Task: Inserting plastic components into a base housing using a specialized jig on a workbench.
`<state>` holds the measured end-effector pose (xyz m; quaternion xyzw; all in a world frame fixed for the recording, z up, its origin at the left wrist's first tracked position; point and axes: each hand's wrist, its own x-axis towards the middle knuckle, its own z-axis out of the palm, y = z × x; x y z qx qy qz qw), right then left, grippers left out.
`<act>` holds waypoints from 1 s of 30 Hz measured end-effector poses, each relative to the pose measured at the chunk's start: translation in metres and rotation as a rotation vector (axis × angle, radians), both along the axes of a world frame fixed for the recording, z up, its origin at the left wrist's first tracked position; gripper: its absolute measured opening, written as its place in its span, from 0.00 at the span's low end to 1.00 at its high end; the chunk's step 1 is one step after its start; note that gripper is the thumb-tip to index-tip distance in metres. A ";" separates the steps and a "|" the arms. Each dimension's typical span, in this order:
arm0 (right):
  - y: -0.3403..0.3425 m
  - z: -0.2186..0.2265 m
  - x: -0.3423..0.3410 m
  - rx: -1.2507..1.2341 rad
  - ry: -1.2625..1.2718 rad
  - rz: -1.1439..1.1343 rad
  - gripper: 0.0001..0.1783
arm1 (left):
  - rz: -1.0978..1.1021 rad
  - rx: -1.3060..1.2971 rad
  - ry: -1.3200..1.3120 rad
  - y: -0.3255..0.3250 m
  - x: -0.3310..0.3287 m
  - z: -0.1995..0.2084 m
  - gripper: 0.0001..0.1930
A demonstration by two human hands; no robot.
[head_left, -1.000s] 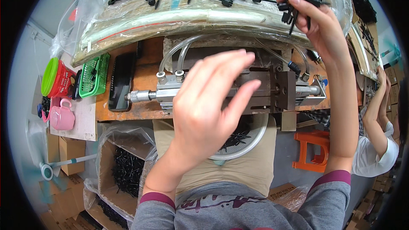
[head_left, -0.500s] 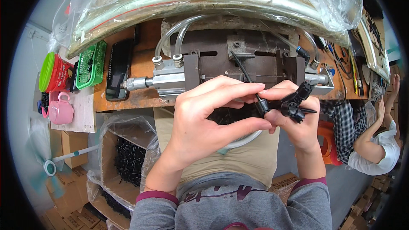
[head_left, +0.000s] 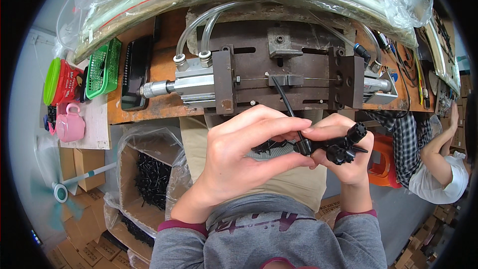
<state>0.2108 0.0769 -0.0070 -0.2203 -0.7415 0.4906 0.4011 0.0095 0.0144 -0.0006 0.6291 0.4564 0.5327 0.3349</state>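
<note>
My left hand point(head_left: 236, 154) pinches a black plastic part point(head_left: 302, 146) between thumb and fingers. Its thin ribbed stem points up and away, over the near side of the metal fixture point(head_left: 256, 92). My right hand point(head_left: 351, 169) is closed around a bunch of similar black plastic parts point(head_left: 341, 150), whose toothed heads stick out past the fingers. Fingertips of both hands meet around the left hand's part. In the fixture, a small grey block point(head_left: 288, 80) sits on a thin rod. The hands are nearer to me than the fixture, above my lap.
Silver cylinders point(head_left: 194, 87) with clear hoses flank the fixture. On the left are a green basket point(head_left: 103, 69), a dark phone-like slab point(head_left: 135, 72) and a pink mug point(head_left: 70, 125). A plastic-lined carton of black parts point(head_left: 152, 179) stands below. Another person point(head_left: 443, 169) sits at right.
The view has shifted, so more of the fixture and its small grey block shows. The part's head now sits a little lower between my fingertips. Both hands keep their hold.
</note>
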 end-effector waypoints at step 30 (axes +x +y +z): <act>-0.010 -0.001 0.005 -0.867 0.503 -0.148 0.15 | 0.212 0.192 0.741 0.013 0.011 -0.014 0.15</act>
